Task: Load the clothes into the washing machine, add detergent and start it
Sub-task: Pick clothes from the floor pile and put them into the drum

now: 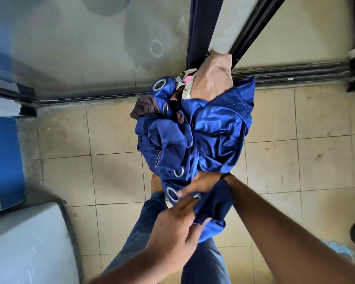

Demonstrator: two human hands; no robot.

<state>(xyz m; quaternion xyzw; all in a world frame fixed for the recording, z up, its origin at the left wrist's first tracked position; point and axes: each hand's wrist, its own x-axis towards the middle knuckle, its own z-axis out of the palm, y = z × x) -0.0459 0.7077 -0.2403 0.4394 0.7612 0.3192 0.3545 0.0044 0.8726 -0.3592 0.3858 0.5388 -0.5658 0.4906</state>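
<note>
A heap of clothes (195, 128) sits on the tiled floor (295, 160) against the door track, a blue curtain (217, 128) on top. Both hands, left (172, 228) and right (201, 183), grip its near end. The washing machine (25, 242) stands at the floor's left edge.

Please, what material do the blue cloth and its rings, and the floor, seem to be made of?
Blue cloth: probably a satin-like woven fabric, since its folds shine. Rings: silvery and glossy, metal or plated plastic, I cannot tell. Floor: matte beige tiles, with visible grout lines.
</note>
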